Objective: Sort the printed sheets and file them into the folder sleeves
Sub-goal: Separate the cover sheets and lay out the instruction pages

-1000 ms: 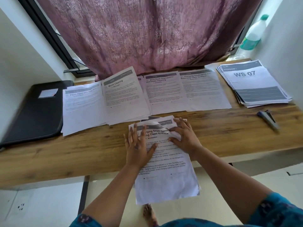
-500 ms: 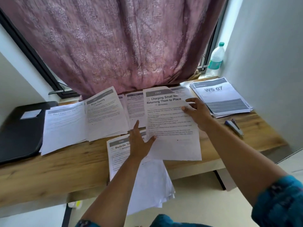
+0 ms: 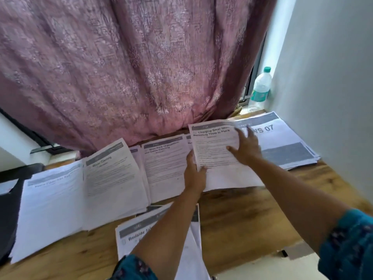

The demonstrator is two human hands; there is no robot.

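Item: "Charging Small Items" sheet (image 3: 214, 146), thin, floppy, creases easily. My left hand (image 3: 194, 176) pinches its 7 o'clock corner; my right hand (image 3: 245, 147) lies flat, fingers straight, supporting its 3 o'clock edge.

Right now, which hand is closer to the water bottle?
The right hand. It rests on the sheet, below and left of the water bottle; the left hand grips the sheet's left edge, farther away.

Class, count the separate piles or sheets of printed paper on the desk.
6, perhaps more hidden: far-left pile, Mirror Cleaning pile, Shoe Rack pile, Charging sheet held over its pile, WS 07 stack, Bedside pile nearest.
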